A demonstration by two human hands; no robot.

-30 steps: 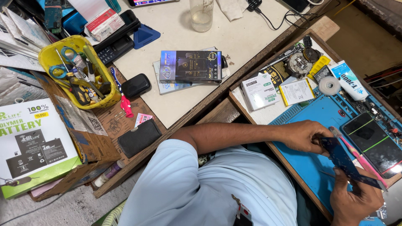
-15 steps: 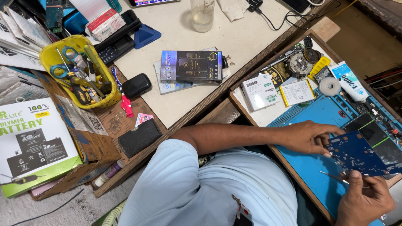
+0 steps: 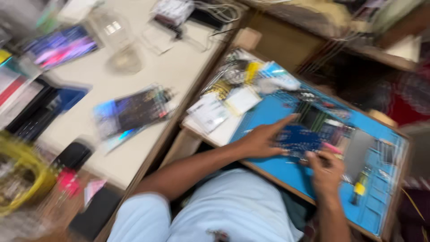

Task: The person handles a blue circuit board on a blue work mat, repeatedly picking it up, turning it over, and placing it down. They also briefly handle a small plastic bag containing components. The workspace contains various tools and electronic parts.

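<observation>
A dark blue circuit board (image 3: pixel 299 139) lies on the blue mat (image 3: pixel 286 172). The left hand (image 3: pixel 264 140) presses it with spread fingers; the right hand (image 3: pixel 326 168) pinches a thin tool. White and yellow packets (image 3: pixel 224 107) sit beside the mat's left edge, blurred.

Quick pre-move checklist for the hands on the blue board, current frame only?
1. Left hand steadying the blue circuit board: ok, palm and fingers rest on its left edge.
2. Board lying on the blue work mat: ok.
3. Right hand at the board's lower right edge: ok.
4. What the right hand's grip holds: cannot tell, a pink bit shows at the fingertips but blur hides it.
5. Yellow-handled tool out of the hands' way: ok, it lies on the mat to the right.
6. Picture sharpness for fine detail: not ok, strong motion blur.
</observation>
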